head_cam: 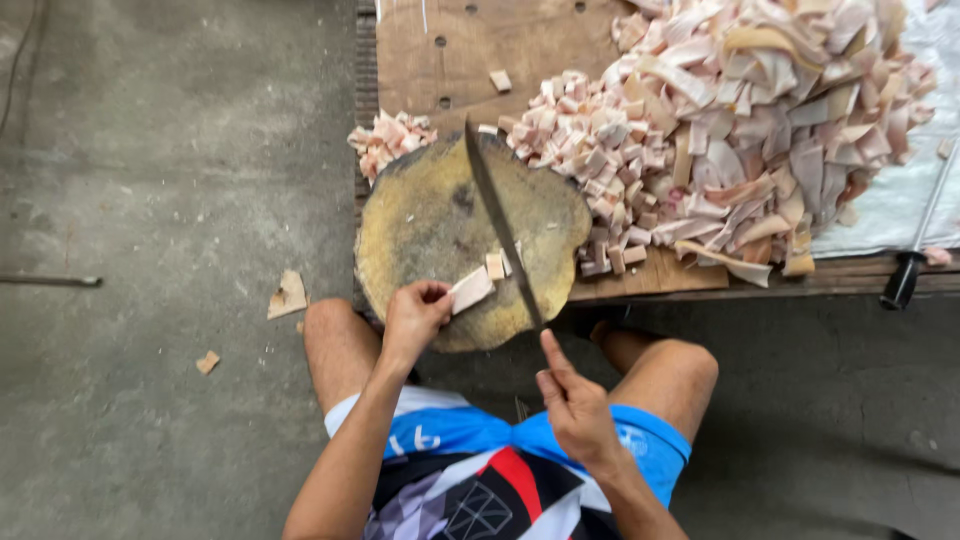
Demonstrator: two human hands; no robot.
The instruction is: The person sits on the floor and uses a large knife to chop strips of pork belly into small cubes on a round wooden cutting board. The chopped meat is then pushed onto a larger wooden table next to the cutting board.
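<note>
A round, worn wooden chopping block (pixel 425 215) rests on the edge of a low wooden platform. My left hand (pixel 415 312) pinches a pale strip of meat (pixel 471 290) flat on the block. My right hand (pixel 572 400) grips the handle of a long dark knife (pixel 497 215), index finger stretched along it, the blade lying across the block beside the strip. Two small cut pieces (pixel 496 265) lie right by the blade.
A heap of small diced pieces (pixel 590 140) and a big pile of long pale strips (pixel 770 110) cover the wooden platform (pixel 450 50). Another small heap (pixel 390 140) sits behind the block. A sharpening rod (pixel 915 250) lies right. Scraps (pixel 288 296) dot the concrete floor.
</note>
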